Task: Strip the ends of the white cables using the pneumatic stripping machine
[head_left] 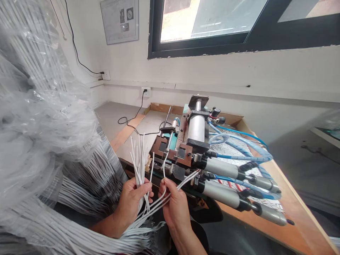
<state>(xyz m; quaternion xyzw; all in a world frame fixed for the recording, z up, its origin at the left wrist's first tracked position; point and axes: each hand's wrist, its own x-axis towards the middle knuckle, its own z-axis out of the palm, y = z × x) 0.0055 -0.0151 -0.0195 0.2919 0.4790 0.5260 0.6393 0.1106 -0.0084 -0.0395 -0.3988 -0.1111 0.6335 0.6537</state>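
Currently, left hand (129, 202) grip closed around white wires (139, 163), tips up; right hand (175, 204) pinches a single wire (164, 171) (others slant past its thumb) at the front of the machine (196, 128) on the table (299, 233). Plastic-wrapped bundles (39, 109) crowd the left. Pinched wire's tip indistinct; bundles cut off by frame.

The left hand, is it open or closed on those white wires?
Closed: the left hand grips the white wires, its thumb lying across them.
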